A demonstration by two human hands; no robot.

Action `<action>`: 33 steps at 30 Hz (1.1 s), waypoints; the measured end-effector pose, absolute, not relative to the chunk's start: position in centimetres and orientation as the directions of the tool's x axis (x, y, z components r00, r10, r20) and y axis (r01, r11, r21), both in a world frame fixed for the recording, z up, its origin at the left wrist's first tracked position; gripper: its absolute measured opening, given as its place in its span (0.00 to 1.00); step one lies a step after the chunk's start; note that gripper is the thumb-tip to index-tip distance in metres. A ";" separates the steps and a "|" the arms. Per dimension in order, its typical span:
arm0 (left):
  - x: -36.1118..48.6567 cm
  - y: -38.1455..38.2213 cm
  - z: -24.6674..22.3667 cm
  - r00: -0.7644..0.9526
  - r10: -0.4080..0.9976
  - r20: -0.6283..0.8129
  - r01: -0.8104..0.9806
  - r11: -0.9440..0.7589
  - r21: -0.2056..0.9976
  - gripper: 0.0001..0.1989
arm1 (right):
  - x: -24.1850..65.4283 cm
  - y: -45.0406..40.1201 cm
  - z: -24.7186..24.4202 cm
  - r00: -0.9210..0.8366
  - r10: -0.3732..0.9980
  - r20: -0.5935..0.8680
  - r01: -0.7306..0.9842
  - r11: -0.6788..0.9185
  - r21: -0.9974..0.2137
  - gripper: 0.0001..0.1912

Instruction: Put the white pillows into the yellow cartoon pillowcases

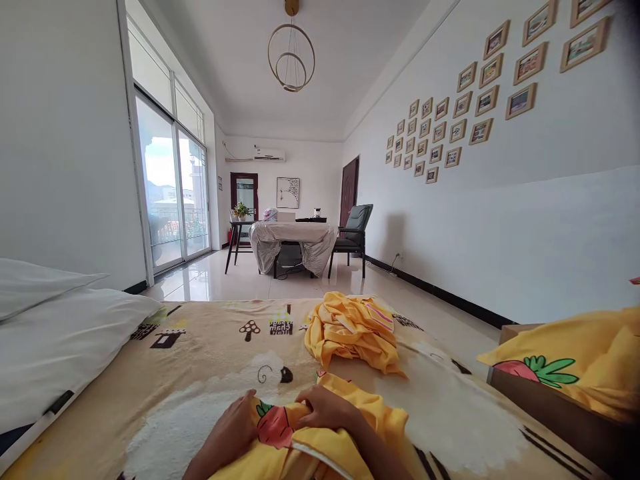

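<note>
A yellow cloth [327, 441] with a pink carrot and green leaves printed on it lies close in front of me, its lower part running out of view. My left hand [234, 427] is closed on its left edge. Fingers curled, my right hand [327, 408] grips the top edge beside the carrot print. A pale strip runs along a fold below that print. Just beyond my hands, a crumpled heap of yellow fabric [350, 330] rests on the beige patterned blanket [210, 353].
White pillows [60, 340] lie on the left. To the right, a cardboard box [545, 403] holds yellow fabric with a carrot print [595, 363]. Past the bed stand a covered table [295, 232] and a dark chair [354, 230].
</note>
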State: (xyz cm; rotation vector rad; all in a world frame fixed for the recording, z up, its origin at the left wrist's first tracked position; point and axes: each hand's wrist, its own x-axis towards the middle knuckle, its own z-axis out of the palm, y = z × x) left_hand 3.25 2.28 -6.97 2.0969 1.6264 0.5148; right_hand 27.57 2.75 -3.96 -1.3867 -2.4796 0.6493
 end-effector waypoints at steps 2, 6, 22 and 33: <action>3.5 2.4 -6.3 0.174 0.975 0.140 0.708 -0.222 0.671 0.26 | 27.6 2.7 -3.5 -0.520 0.854 0.000 0.745 0.453 -0.490 0.03; 3.1 0.9 -1.8 0.130 0.951 0.279 0.361 -0.307 0.880 0.18 | 27.8 1.3 -0.7 -0.416 0.893 0.169 0.744 0.442 -0.502 0.09; 6.1 -6.7 4.7 0.388 0.819 0.423 0.346 -0.555 0.756 0.19 | 25.4 -5.6 4.6 -0.479 0.652 0.588 0.477 0.756 -0.448 0.11; 5.7 -4.1 3.3 0.388 0.900 0.197 0.131 -0.265 0.955 0.25 | 26.9 -5.4 4.8 -0.221 0.674 0.705 0.353 0.729 -0.587 0.10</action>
